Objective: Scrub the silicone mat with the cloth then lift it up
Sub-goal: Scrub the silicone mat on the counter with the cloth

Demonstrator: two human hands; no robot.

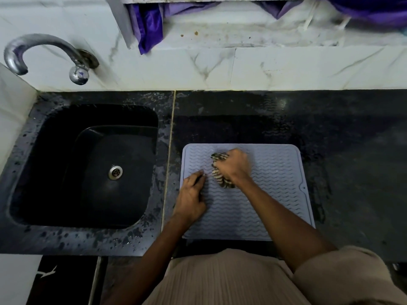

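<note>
Pale blue-grey, wave-ribbed and rectangular, the silicone mat point(275, 183) lies flat on the wet black stone desk point(352, 172), near its front edge and just right of the sink. The left hand point(191, 198) rests on the mat's left part, fingers laid down on it, probably pinning it so it cannot slide under the rubbing. Farther in, the right hand point(233, 167) has its grip closed round a bunched striped cloth point(221, 172), pressed on the ribs for scrubbing. Beyond, the black sink point(52, 150) and chrome tap point(44, 56) stand idle.
</note>
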